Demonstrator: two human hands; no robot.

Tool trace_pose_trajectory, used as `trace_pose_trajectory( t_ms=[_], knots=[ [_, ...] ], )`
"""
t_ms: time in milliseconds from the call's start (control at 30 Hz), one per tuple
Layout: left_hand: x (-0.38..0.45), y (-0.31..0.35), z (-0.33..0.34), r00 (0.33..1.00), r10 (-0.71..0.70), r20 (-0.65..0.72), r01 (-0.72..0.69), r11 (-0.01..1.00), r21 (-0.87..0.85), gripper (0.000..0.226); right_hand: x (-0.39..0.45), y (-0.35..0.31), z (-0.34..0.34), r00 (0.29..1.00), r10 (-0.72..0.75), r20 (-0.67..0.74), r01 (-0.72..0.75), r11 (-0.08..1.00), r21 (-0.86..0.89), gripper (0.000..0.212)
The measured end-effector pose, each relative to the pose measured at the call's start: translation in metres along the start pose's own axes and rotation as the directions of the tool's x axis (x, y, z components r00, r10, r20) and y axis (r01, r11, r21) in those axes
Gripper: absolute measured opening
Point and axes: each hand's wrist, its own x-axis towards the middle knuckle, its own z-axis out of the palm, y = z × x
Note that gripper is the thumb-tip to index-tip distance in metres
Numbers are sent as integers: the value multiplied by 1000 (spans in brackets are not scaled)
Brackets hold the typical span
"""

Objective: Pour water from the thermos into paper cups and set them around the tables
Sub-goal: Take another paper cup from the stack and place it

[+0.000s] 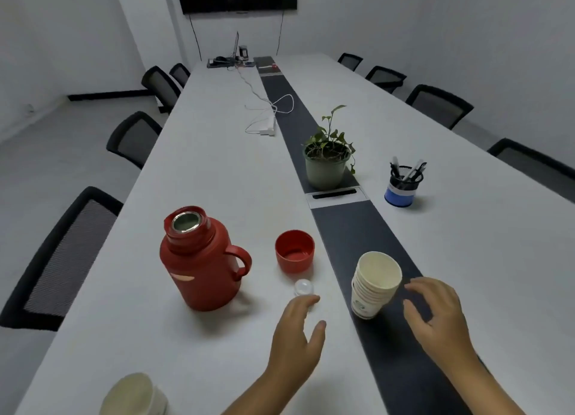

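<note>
Head view shows the right hand (pixel 435 315) with its fingers spread and loosely bent, holding nothing, just beside the stack of paper cups (pixel 375 285) but not clearly touching it. That stack stands upright on the dark centre strip (pixel 342 228) of the desk (pixel 193 165), toward the near end. The left hand (pixel 298 337) is also relaxed and empty, its fingertips close to a small clear stopper (pixel 303 287) lying on the white surface; whether they touch it I cannot tell.

Further out on the left half of the desk stands the red thermos (pixel 199 259), uncapped, its steel mouth showing and its handle turned toward the centre strip. Its red lid cup (pixel 294 251) sits mouth-up between the thermos and the strip. A second stack of cups (pixel 133 396) lies at the near left edge.

Paper cups will likely be light and thin-walled, easy to crush or tip, so the top one is best pinched gently at the rim while the other hand steadies the stack lower down. The thermos looks heavy if full; its handle is the obvious hold
</note>
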Motion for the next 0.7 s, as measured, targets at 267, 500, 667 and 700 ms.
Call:
trace_pose_trajectory(
  t_ms=[267,500,667,700],
  knots=[
    [19,42,78,972,-233,-28,224,955,-192,71,24,56,2,927,-20,375,30,999,-21,56],
    [53,68,95,963,-261,-59,241,943,-231,97,62,75,26,884,-138,446,126,990,56,43],
    [59,67,91,973,-229,-26,217,946,-243,72,84,70,34,822,-326,466,305,945,122,26],
    [60,66,90,972,-229,-42,213,947,-240,73,88,69,34,806,-360,470,338,932,135,23]
  ],
)
